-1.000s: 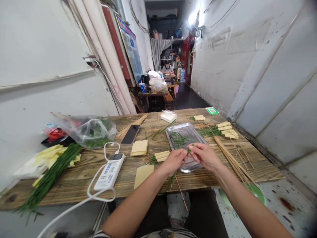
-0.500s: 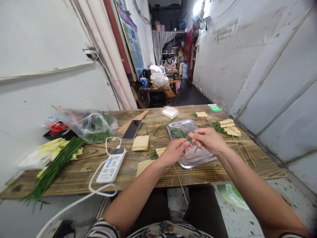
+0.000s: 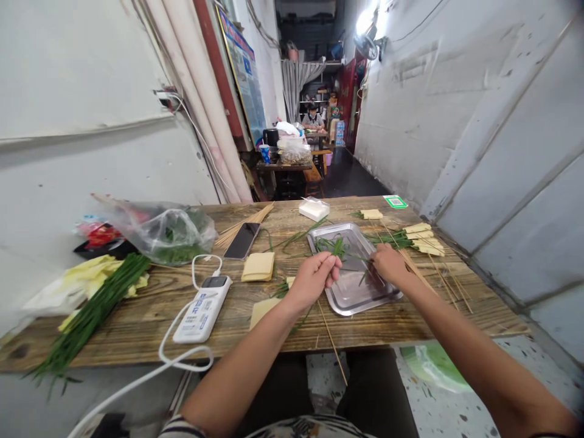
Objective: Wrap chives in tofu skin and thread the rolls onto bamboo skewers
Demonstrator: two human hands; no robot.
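Observation:
My left hand (image 3: 316, 277) is closed in a pinch on a small folded bundle of chives (image 3: 338, 248), held above the left part of a metal tray (image 3: 347, 307). More loose chives (image 3: 323, 244) lie in the tray behind it. My right hand (image 3: 387, 264) is at the tray's right side, fingers curled downward, close beside several bamboo skewers (image 3: 418, 272). Its fingertips are partly hidden, so what they grip is unclear. Rolled yellow tofu-skin pieces with chives (image 3: 422, 237) lie on skewers to the right. Square tofu-skin sheets (image 3: 258, 266) are stacked left of the tray.
A phone (image 3: 243, 240), a white power bank (image 3: 202, 310) with its cable, and a long chive bunch (image 3: 98, 307) occupy the wooden table's left. A plastic bag (image 3: 176, 234) lies behind them. A white box (image 3: 314, 208) stands at the back. One person (image 3: 312, 118) sits far off.
My hands were together on the chives. My right hand has let go and moved right and down to the tray's side; my left has shifted slightly left, still holding the chives.

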